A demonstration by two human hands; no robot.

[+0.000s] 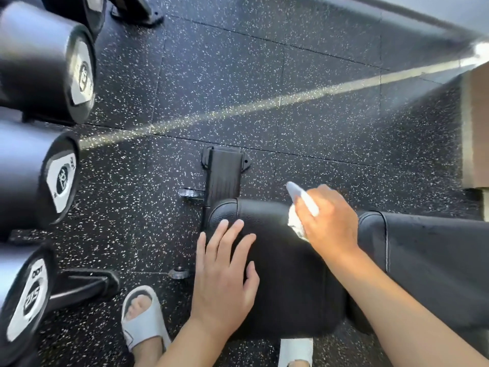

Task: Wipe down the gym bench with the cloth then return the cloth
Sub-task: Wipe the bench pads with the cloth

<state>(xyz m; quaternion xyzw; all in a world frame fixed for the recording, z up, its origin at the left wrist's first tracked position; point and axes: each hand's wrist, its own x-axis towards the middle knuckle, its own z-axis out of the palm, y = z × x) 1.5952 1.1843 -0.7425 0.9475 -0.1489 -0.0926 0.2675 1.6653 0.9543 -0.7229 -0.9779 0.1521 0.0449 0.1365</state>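
A black padded gym bench lies below me, its seat pad point(285, 276) in the middle and its longer back pad point(434, 260) running off to the right. My right hand point(328, 218) grips a bunched white cloth point(297, 223) at the seat pad's far right corner; a pale strip of it sticks out above my fingers. With straight fingers, my left hand point(225, 268) rests flat on the seat pad's left side.
Large black dumbbells point(45, 67) sit on a rack along the left edge. The bench's black metal foot point(223, 170) stands on the speckled rubber floor point(264, 75) beyond the seat. My feet in grey slides point(144, 319) are by the seat. A tan box point(476, 128) stands at right.
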